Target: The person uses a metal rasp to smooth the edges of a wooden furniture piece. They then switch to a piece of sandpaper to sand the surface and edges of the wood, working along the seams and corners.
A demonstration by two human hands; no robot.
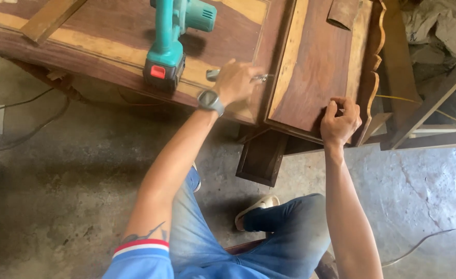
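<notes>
My left hand (234,82), with a watch on its wrist, rests on a long reddish wooden board (109,39) and grips a small metal tool (215,74) whose ends stick out on both sides of the fingers. My right hand (340,121) pinches the near edge of a smaller framed wooden panel (315,62) that lies beside the board; whether it holds anything small is hidden. A teal cordless power tool (173,39) with a black battery and red button stands on the board just left of my left hand.
A curved piece of wood (344,13) lies on the panel's far end. A carved wooden rail (375,72) runs along the panel's right side. A dark wooden box (261,157) sits on the concrete floor (57,181). Cables cross the floor at left and lower right.
</notes>
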